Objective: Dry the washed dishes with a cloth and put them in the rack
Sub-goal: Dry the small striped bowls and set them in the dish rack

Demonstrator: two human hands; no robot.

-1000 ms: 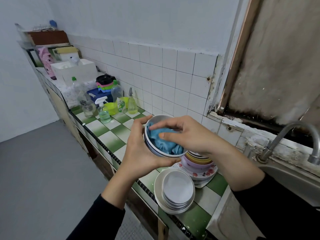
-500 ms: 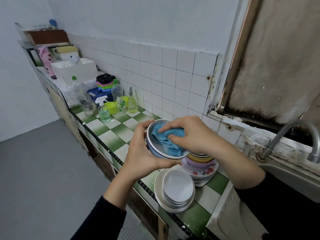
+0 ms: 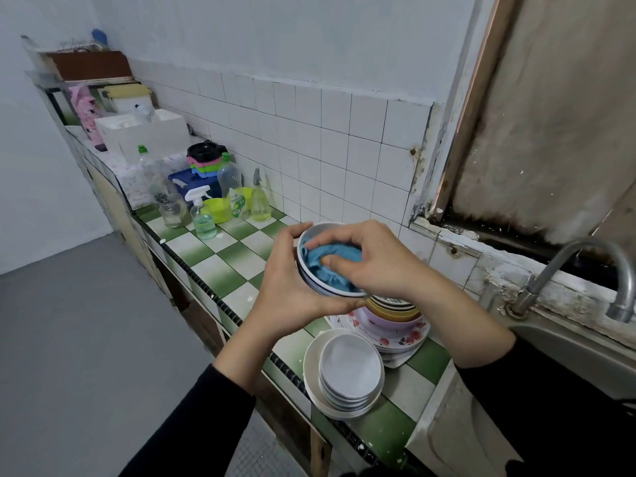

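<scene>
The left hand [image 3: 285, 287] holds a white bowl [image 3: 307, 235] up in the air, over the green and white tiled surface [image 3: 213, 266]. Its fingers curl round the left side and the bottom of the bowl. The bowl tips toward the right. The right hand [image 3: 375, 259] pushes a blue cloth [image 3: 325, 261] down into the bowl, with its fingers bent over the cloth and pinching it. This looks like the drying of the inside.

To do it well, I think the left hand should turn the bowl slowly while the right hand rubs the cloth round and round. The cloth should go to the very bottom and then up along the rim. After that the outside and the underside need a wipe too, because water likes to hide there. A wet bowl can be slippery, so the left hand should hold on tight.

Right under the bowl is a stack of coloured bowls [image 3: 392, 313] on a flowered plate [image 3: 413, 335]. Nearer stands a pile of small white dishes [image 3: 349, 370]. The bowl should be kept a bit above them so it does not bump them. They seem to wait for drying, so much of the job looks left.

I cannot tell for sure where the rack is, so the way there needs a look first.
</scene>
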